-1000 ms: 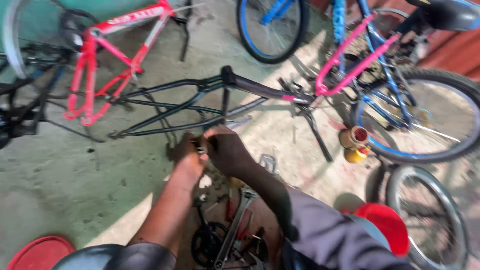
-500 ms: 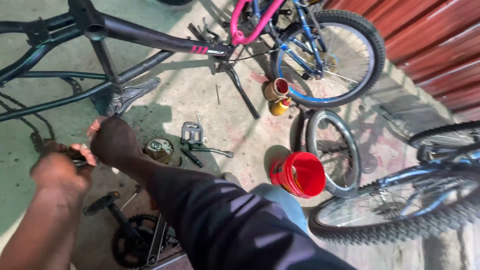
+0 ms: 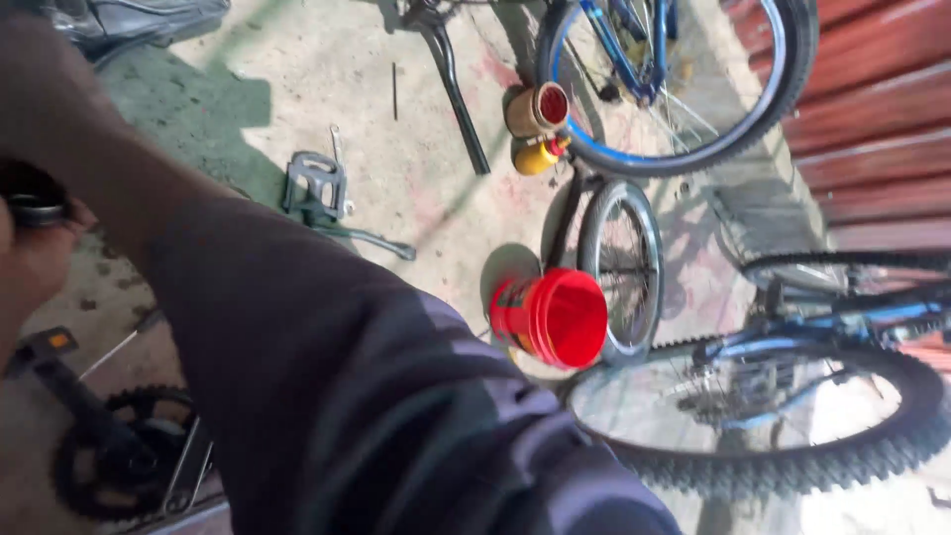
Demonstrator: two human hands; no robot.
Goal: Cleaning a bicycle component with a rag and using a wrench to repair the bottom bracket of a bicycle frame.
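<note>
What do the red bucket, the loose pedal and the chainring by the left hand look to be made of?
Red bucket: glossy plastic, going by its even sheen and moulded rim. Loose pedal: bare grey metal cage, dull finish. Chainring: dark metal, likely steel, toothed and matte. Left hand is at the frame edge.

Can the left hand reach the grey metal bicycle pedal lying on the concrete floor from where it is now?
Probably yes. The left hand is at the frame's left edge, gripping a dark ring. The grey metal bicycle pedal lies on bare concrete floor, nothing between them.
</note>
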